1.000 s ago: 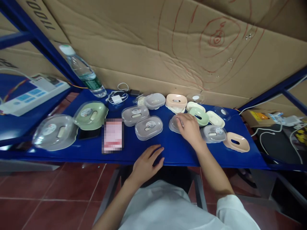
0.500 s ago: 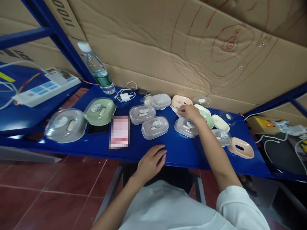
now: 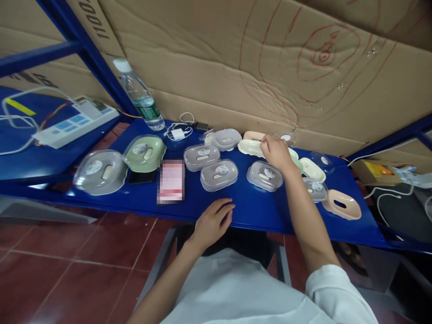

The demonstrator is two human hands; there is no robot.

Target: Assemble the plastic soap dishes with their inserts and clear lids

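Observation:
My right hand pinches the right end of a cream soap dish tray, which is tilted in front of a peach tray. Just below my right wrist lies a grey soap dish with a clear lid. A green tray is mostly hidden behind my right hand. My left hand hovers by the front edge of the blue table, its fingers loosely bent and apart, holding nothing. Closest to it is another lidded grey soap dish.
At left sit a lidded green dish, a large lidded grey dish and a phone with a blurred screen. A water bottle and a white charger stand behind. A peach tray lies at right, a cardboard wall at the back.
My right hand has moved from the lidded grey dish back to the cream tray, took hold of it and raised it into a tilt. My left hand has stayed nearly still; the view has shifted slightly.

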